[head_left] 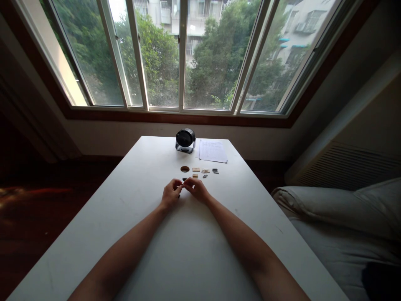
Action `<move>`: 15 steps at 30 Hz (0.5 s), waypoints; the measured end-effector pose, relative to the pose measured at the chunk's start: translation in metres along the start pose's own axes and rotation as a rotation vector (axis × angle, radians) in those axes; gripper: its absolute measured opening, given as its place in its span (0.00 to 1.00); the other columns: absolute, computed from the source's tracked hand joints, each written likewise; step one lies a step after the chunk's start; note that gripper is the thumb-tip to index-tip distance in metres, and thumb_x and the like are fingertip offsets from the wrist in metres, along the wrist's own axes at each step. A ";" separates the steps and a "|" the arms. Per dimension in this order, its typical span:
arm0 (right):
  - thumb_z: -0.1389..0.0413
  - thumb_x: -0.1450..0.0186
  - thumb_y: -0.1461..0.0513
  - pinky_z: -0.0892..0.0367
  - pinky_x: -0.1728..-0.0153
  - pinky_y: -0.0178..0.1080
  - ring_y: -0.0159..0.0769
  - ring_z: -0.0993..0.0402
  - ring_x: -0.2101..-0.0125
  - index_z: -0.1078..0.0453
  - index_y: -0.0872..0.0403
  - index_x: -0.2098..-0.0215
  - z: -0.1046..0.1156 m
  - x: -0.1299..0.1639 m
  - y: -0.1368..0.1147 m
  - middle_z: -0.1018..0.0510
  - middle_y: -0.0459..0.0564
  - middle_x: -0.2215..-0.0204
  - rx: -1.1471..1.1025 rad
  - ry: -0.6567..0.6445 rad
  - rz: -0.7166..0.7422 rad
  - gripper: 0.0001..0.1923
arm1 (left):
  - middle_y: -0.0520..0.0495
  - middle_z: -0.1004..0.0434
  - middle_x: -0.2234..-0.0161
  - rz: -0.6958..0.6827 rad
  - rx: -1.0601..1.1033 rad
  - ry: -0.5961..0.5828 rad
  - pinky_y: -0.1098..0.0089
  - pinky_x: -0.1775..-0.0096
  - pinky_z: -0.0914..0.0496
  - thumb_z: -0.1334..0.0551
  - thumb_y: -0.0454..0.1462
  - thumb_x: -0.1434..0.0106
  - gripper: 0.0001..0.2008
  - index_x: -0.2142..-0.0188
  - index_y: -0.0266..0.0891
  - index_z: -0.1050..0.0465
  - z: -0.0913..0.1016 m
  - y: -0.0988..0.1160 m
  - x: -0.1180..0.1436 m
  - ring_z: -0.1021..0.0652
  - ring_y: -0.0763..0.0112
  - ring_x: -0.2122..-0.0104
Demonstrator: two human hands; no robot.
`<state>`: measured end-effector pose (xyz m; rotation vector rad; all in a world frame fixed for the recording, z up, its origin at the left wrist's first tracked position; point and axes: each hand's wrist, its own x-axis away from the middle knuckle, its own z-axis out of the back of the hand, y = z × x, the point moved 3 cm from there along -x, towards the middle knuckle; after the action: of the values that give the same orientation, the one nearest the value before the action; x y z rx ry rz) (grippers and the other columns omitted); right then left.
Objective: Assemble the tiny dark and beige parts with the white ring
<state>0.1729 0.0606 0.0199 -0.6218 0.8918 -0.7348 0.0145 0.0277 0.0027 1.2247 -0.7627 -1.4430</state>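
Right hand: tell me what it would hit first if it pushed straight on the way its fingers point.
The right hand points left toward the left hand; their fingertips already meet around a tiny dark piece, so it would meet that hand first. Depth is hard to judge.

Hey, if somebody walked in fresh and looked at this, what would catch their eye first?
Probably the two bare hands meeting at the middle of the white table, the left hand and right hand pinching something tiny between the fingertips. Just beyond them lie a few small building pieces and a brown round piece. At the far edge stand a small black fan and a sheet of paper, under a wide window.
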 end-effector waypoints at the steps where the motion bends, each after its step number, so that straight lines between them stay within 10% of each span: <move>1: 0.43 0.35 0.58 0.36 0.70 0.34 0.32 0.29 0.72 0.26 0.54 0.65 0.000 0.000 0.000 0.22 0.47 0.72 0.014 -0.001 0.003 0.07 | 0.49 0.23 0.66 -0.006 -0.012 0.004 0.72 0.68 0.30 0.40 0.46 0.39 0.13 0.61 0.40 0.29 0.000 0.000 0.000 0.25 0.74 0.72; 15: 0.44 0.34 0.58 0.34 0.68 0.34 0.32 0.27 0.72 0.27 0.53 0.63 -0.003 0.000 0.005 0.21 0.47 0.70 -0.036 -0.010 0.006 0.07 | 0.49 0.22 0.70 0.013 0.007 -0.020 0.71 0.67 0.31 0.44 0.46 0.36 0.13 0.64 0.41 0.27 0.000 0.005 0.001 0.24 0.72 0.71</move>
<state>0.1721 0.0633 0.0151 -0.6535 0.8992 -0.7113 0.0165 0.0256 0.0070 1.2101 -0.7886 -1.4454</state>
